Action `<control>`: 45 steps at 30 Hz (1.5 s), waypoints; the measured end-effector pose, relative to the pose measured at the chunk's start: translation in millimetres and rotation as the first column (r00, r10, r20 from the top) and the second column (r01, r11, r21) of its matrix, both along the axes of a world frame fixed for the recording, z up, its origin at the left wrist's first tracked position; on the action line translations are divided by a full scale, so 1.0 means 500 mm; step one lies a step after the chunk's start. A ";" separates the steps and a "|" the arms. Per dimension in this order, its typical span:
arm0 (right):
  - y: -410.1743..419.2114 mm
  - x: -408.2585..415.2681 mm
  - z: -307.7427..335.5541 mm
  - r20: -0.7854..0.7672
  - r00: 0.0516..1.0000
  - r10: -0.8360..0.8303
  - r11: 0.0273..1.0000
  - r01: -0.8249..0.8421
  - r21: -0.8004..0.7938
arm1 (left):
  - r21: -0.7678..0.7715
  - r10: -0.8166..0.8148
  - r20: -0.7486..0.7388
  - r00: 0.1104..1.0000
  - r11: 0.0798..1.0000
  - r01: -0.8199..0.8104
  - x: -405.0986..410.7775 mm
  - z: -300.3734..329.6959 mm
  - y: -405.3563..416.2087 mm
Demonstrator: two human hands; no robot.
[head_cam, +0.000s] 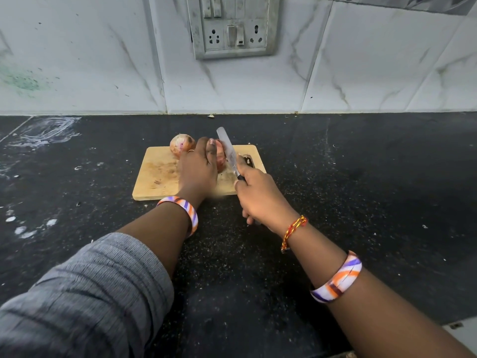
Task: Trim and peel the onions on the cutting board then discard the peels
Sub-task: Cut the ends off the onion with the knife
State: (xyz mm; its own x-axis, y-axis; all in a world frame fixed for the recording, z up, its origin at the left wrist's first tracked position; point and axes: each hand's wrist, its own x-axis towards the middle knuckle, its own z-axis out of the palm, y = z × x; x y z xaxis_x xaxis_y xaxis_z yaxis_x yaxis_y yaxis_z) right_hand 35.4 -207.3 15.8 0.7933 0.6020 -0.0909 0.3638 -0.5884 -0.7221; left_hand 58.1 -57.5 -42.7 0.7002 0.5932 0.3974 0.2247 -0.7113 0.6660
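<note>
Pale wood is my anchor here: the cutting board (pixel 160 174) lies flat on the black speckled counter (pixel 361 189), and I place everything else against it. My left hand (pixel 198 169) sits over the board's middle, fingers curled down and closed around a reddish onion (pixel 220 158) that rests on the board; most of that onion is hidden behind the hand, so I see only its right side. My right hand (pixel 260 197) hovers over the board's near right corner, wrapped tight around the handle of a knife (pixel 228 148). The blade slants up and away from that hand, across the right side of the held onion, its tip reaching past the board's far edge. Whether the edge is already in the onion I cannot tell. A second onion (pixel 182 146), still in its papery skin with a dark patch on top, stands at the board's far edge, just left of my left hand and touching or nearly touching it. The board's left half shows brownish stains. Beyond the board, a white marbled tile wall (pixel 90 60) rises from the counter, with a metal switch and socket plate (pixel 233 27) above. Each wrist carries a striped orange, purple and white bangle (pixel 338 280), and the right wrist also has a red and yellow thread (pixel 294 231).
</note>
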 end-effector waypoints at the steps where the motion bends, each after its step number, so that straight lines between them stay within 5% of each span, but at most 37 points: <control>1: 0.001 0.000 0.000 0.008 1.000 0.002 1.000 -0.002 -0.006 | -0.001 0.002 -0.009 1.000 1.000 -0.002 0.001 0.001 0.000; 15: 0.033 0.009 0.004 0.253 0.962 0.098 0.977 -0.045 -0.208 | -0.020 -0.039 0.000 0.999 0.999 0.039 0.005 0.004 0.009; 29: 0.032 0.028 0.040 0.242 0.944 0.225 0.928 -0.131 -0.350 | -0.026 -0.049 0.022 0.999 0.998 0.049 0.009 0.003 0.013; 36: 0.029 0.043 0.050 0.148 0.970 0.194 0.951 -0.149 -0.273 | -0.045 -0.024 -0.013 1.000 0.999 0.024 0.007 0.008 0.010; 45: 0.048 0.053 0.038 0.250 0.938 0.239 0.927 -0.144 -0.345 | -0.070 -0.032 0.026 0.999 0.997 0.034 0.008 0.012 0.007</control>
